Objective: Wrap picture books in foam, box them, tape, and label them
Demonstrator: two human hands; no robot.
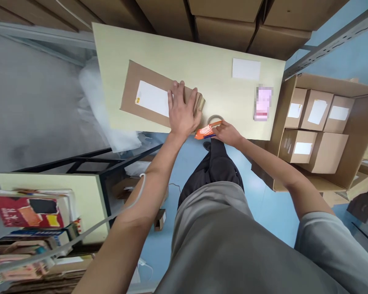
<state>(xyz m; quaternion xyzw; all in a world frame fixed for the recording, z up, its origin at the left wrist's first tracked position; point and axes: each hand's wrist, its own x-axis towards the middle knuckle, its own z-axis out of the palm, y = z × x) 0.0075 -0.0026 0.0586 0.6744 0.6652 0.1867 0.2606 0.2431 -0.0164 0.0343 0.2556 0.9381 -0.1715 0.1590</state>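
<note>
A flat brown cardboard box [147, 87] with a white label [153, 98] lies on the pale table [214, 77]. My left hand [181, 109] presses flat on the box's right end, fingers stretched out. My right hand [228, 132] is closed round an orange tape dispenser [207, 130] at the table's near edge, just right of the box. Its roll of tape [215, 119] shows behind the orange handle.
A white sheet [246, 68] and a pink blurred item [263, 104] lie on the table's right part. An open carton [343, 134] with several small labelled boxes stands to the right. Large cartons are stacked behind. Books [30, 212] sit on a low table at left.
</note>
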